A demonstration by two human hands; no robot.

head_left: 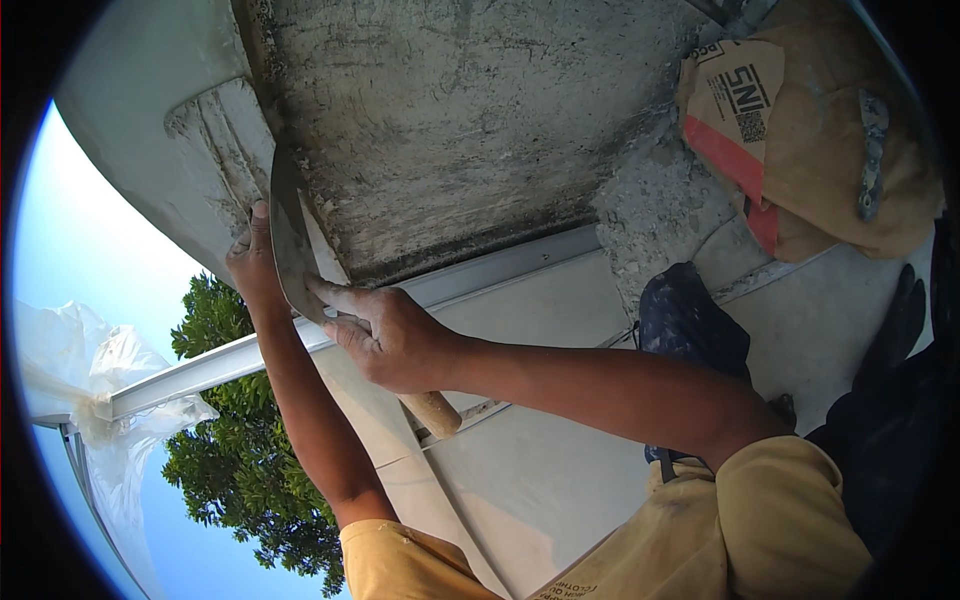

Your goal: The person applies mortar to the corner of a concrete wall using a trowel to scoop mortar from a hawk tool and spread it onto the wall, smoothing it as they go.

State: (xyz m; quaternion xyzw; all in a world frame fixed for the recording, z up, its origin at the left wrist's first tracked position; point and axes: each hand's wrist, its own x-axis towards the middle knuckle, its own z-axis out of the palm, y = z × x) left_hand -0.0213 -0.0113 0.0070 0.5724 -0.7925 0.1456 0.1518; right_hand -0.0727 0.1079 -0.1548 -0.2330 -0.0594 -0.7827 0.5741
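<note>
My left hand [252,250] grips a flat, mortar-smeared rectangular plate [212,135], held up near the pale curved panel [150,60]. My right hand [390,340] is closed on a steel trowel [292,240], whose wooden handle [430,410] sticks out below the fist. The trowel blade stands edge-on against the right side of the plate, close to my left thumb. Behind both tools is a rough, stained concrete surface [450,120]; my left fingers are partly hidden behind the plate.
A metal rail [520,262] runs along the concrete's edge. A brown paper sack [820,160] with a metal strip [870,150] on it lies at right, beside grey rubble [650,210]. Pale panels [540,470], dark cloth [690,330], torn plastic sheeting [100,360] and a leafy tree [230,470] also show.
</note>
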